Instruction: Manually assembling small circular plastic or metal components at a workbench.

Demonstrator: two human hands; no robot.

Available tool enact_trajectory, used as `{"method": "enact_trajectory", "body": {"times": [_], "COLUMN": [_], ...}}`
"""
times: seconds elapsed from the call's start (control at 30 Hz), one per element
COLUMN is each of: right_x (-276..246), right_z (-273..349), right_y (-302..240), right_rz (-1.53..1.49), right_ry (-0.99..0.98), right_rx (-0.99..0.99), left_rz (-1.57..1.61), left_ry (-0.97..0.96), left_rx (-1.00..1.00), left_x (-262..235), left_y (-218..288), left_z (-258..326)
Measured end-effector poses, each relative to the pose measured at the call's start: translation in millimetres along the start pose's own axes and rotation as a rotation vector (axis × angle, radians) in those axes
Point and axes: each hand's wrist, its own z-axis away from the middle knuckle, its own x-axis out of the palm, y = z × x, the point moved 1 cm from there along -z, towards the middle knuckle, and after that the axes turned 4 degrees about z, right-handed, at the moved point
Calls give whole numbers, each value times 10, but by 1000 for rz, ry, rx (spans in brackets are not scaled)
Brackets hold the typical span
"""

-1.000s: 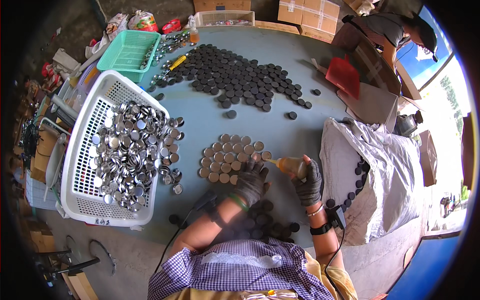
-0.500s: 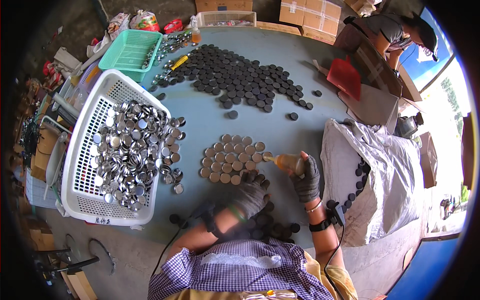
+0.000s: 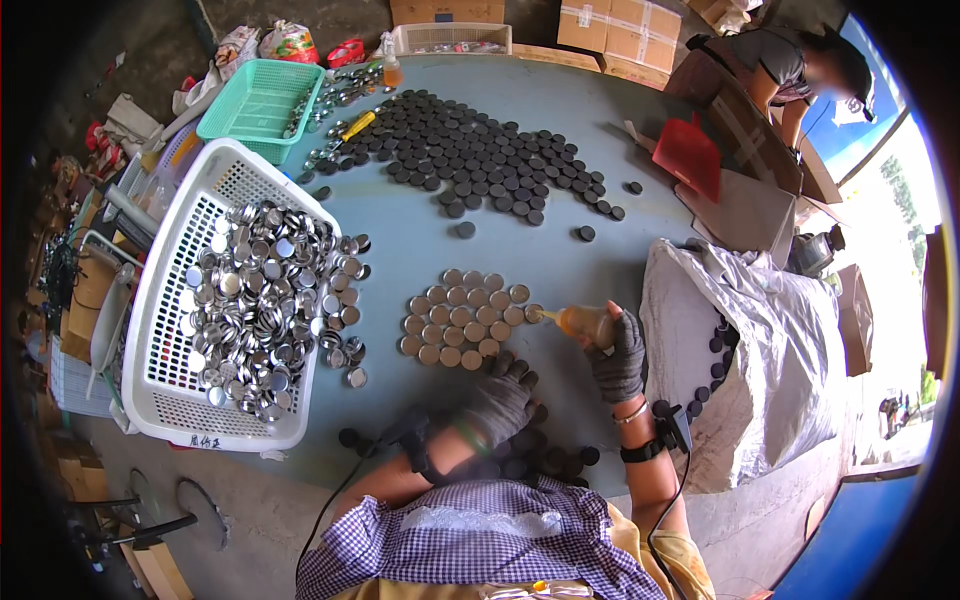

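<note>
My right hand [image 3: 622, 362], in a grey fingerless glove, is closed round a squeeze bottle [image 3: 588, 324] of amber liquid. The bottle lies tilted nearly level, its nozzle pointing left at the rightmost of several round metal caps [image 3: 457, 315] set close together, hollow side up, on the table. Below that group, my left hand [image 3: 500, 400], gloved the same way, hovers low or rests with its fingers apart; no held thing shows. Black discs [image 3: 520, 455] lie beside and partly under my left wrist, some hidden by it and by my checked apron.
A white perforated basket [image 3: 160, 330] heaped with shiny caps stands at left, a green basket [image 3: 225, 115] behind it. Many black discs [image 3: 470, 150] cover the table's far part, near a yellow-handled tool [image 3: 358, 125]. At right are a white sack [image 3: 740, 370], a red dustpan [image 3: 688, 160] and another person [image 3: 780, 65].
My left hand has drawn slightly back toward me, away from the metal caps. The bottle in my right hand has shifted a little to the right.
</note>
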Motion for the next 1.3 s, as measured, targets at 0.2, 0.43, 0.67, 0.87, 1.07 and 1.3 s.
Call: {"method": "enact_trajectory", "body": {"times": [0.2,0.43,0.67,0.87,1.07,1.3], "right_x": [-40,-7,14,64,184,249], "right_z": [61,88,47,30,-12,-20], "right_y": [-13,-27,-82,-118,-143,-141], "right_rz": [8,9,-31,-61,-73,-86], "right_ry": [-26,-5,6,19,12,-9], "right_rx": [22,-16,49,29,-20,-53], "left_rz": [73,39,18,7,44,28], "left_ry": [-23,44,157,202,266,265], "left_rx": [-29,-34,-54,-38,-27,-35], "left_x": [8,-57,-122,-107,-59,-56], "left_y": [-20,-69,-42,-39,-43,-46], "left_z": [50,160,289,315,326,335]}}
